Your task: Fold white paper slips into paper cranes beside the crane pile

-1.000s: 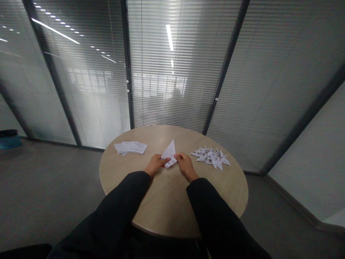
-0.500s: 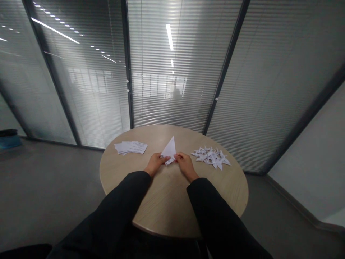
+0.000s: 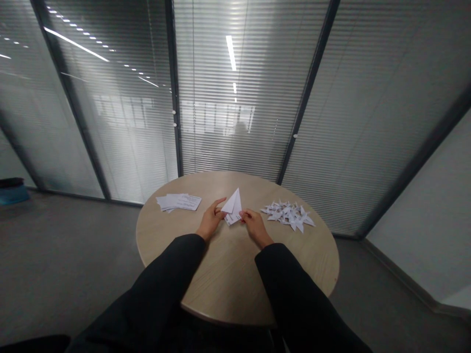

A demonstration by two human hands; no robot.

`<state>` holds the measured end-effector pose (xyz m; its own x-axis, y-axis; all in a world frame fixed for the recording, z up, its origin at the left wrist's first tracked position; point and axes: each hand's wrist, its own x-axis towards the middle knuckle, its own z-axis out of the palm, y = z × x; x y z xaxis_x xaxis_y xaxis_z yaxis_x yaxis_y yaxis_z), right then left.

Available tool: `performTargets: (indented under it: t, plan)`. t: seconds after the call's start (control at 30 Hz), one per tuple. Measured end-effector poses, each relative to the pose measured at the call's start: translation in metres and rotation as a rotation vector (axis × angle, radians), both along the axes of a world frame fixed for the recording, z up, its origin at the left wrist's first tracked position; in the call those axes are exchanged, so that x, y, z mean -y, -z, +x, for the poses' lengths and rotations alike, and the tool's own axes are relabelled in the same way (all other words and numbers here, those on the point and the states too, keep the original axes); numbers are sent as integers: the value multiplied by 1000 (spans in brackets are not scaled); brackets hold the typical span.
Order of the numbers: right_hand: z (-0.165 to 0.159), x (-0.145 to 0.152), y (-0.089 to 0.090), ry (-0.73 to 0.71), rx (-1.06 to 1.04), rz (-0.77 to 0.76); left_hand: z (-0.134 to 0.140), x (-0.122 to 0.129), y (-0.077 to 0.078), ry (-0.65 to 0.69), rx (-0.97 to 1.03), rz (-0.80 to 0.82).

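A folded sheet of white paper [image 3: 232,203] is held between my hands above the middle of the table, its pointed end facing away from me. Printed text shows on its lower part. At its left edge, my left hand [image 3: 210,218] pinches it low down with the thumb, while the index finger is lifted off. Opposite, my right hand [image 3: 255,225] grips the lower right corner between thumb and fingers. To the right lies a pile of small folded paper pieces [image 3: 289,214] with pointed tips. On the left rests a stack of flat printed paper sheets [image 3: 179,201].
The round wooden table [image 3: 224,274] has its near edge close to my body. Behind it stands a glass partition with blinds [image 3: 235,147] and dark frames. A blue bin [image 3: 13,192] sits on the floor at the far left.
My left index finger has lifted away from the paper. A fold line and a lower printed flap now show more plainly. My right hand has barely moved.
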<state>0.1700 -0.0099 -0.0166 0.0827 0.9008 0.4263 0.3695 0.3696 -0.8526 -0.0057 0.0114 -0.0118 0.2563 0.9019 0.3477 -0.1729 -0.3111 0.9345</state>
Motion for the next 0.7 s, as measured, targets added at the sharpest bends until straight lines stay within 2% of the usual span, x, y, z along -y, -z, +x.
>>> performTargets:
  t: [0.2, 0.33, 0.5, 0.6, 0.7]
  plan:
    - [-3, 0, 1, -46, -40, -23, 1, -4, 1, -76, 27, 21]
    - [-7, 4, -1, -95, 12, -6, 1, -7, 2, -144, 38, -61]
    - [-8, 5, -2, -111, 24, 8, 2, -1, -1, -33, 262, -215]
    - [-7, 5, 0, -132, 42, 4, 3, 2, -5, 8, 324, -269]
    - [-7, 7, 1, -87, 90, -3, 4, 3, -6, 15, 346, -293]
